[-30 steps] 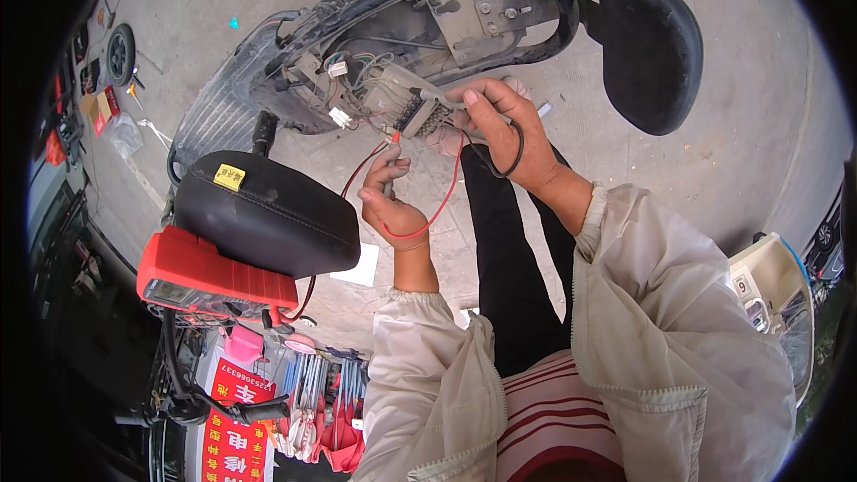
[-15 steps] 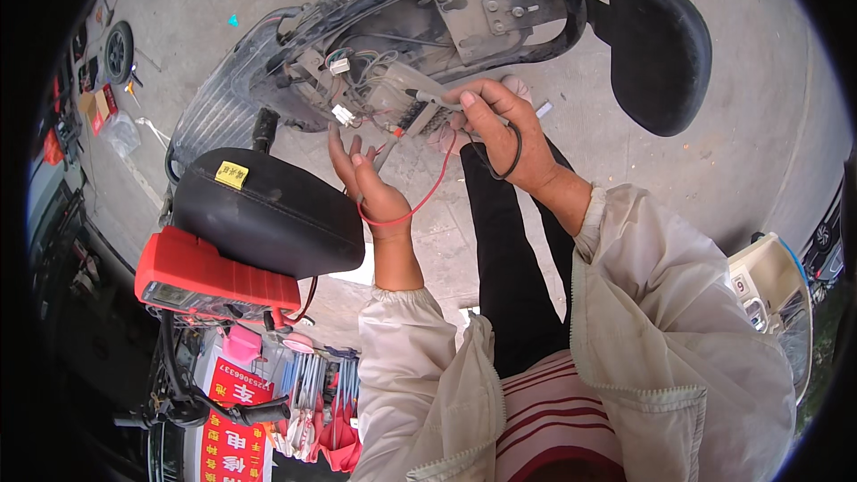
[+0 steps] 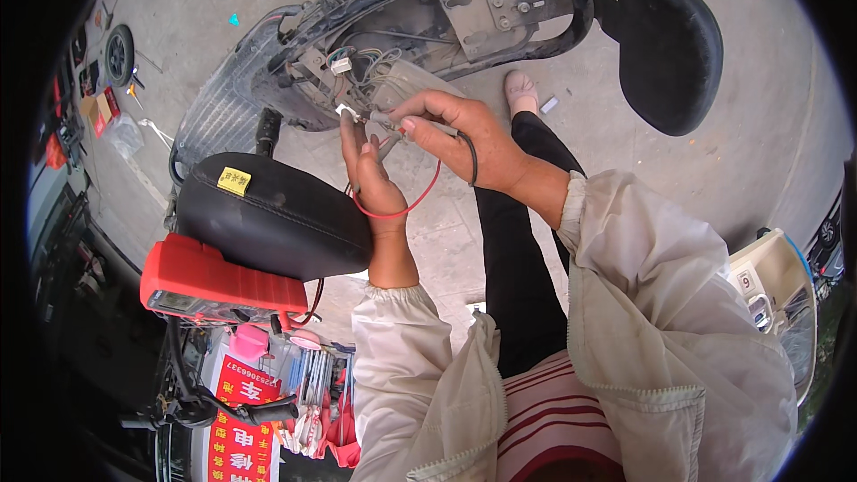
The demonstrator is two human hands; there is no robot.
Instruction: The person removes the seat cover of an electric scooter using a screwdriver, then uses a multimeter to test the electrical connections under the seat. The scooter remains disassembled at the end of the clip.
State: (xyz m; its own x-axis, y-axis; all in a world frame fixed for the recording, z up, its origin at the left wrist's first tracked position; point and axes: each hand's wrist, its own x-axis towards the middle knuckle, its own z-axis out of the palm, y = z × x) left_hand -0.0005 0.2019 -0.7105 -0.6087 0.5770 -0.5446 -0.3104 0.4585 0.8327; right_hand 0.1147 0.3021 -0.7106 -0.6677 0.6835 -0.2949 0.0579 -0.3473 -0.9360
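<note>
My right hand is closed around a grey test probe with a black lead. The tip of that probe meets a white plug connector at the fingertips of my left hand. A second test probe, with a red lead looping below it, rests between the thumb and fingers of my left hand. Whether the left fingers also pinch the connector is partly hidden. Loose wires run from the opened scooter body just beyond my hands.
A black padded seat sits left of my left forearm, beside a red multimeter. Handlebars and a red sign are at lower left. A second black seat pad is at upper right; a cream bin stands at right.
My right hand has moved left and slightly down, bringing its probe to the white connector. My left fingers have drawn closer together beside it. A shoe shows more fully now.
</note>
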